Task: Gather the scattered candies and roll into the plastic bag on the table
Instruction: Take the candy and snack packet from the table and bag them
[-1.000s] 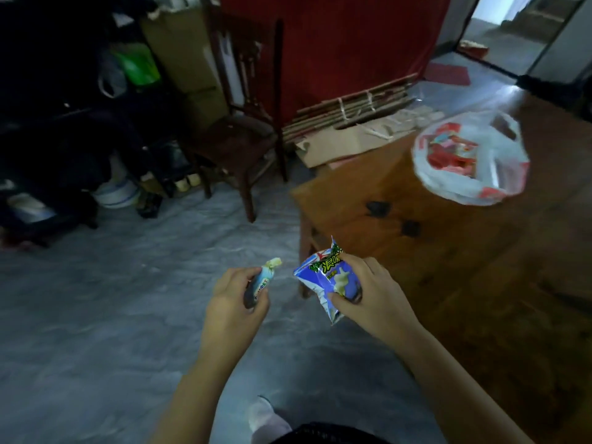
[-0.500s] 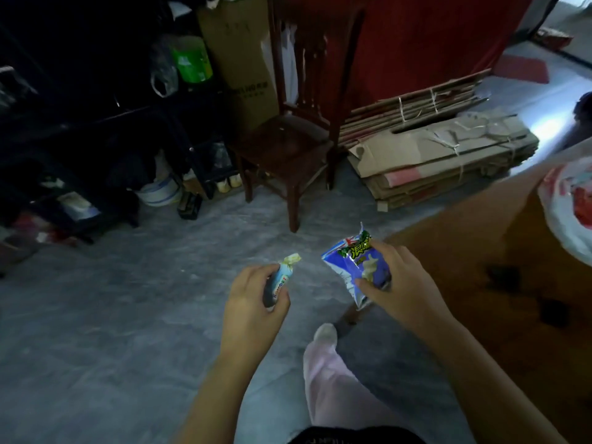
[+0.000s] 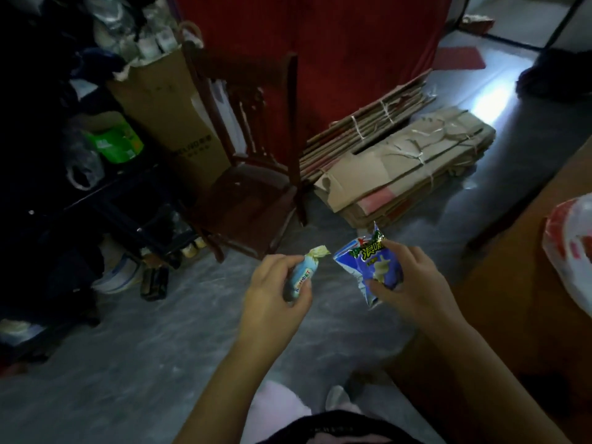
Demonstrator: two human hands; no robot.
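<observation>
My left hand (image 3: 272, 293) is closed around a small light-blue wrapped candy (image 3: 304, 274) whose twisted pale end sticks up. My right hand (image 3: 413, 283) grips a blue snack packet (image 3: 371, 264) with green lettering, pinched between thumb and fingers. Both hands hover over the grey floor, left of the wooden table (image 3: 512, 299). The white and red plastic bag (image 3: 573, 251) lies on the table at the right edge of the view, mostly cut off.
A dark wooden chair (image 3: 253, 193) stands just beyond my hands. Bundles of flattened cardboard (image 3: 403, 165) lie on the floor before a red curtain. A tall cardboard box (image 3: 173, 110) and dark cluttered shelves (image 3: 96, 187) fill the left. My legs show at the bottom.
The view has swung left, so the table and plastic bag slid to the right edge. Both hands keep their hold on the candy and the packet, staying close together.
</observation>
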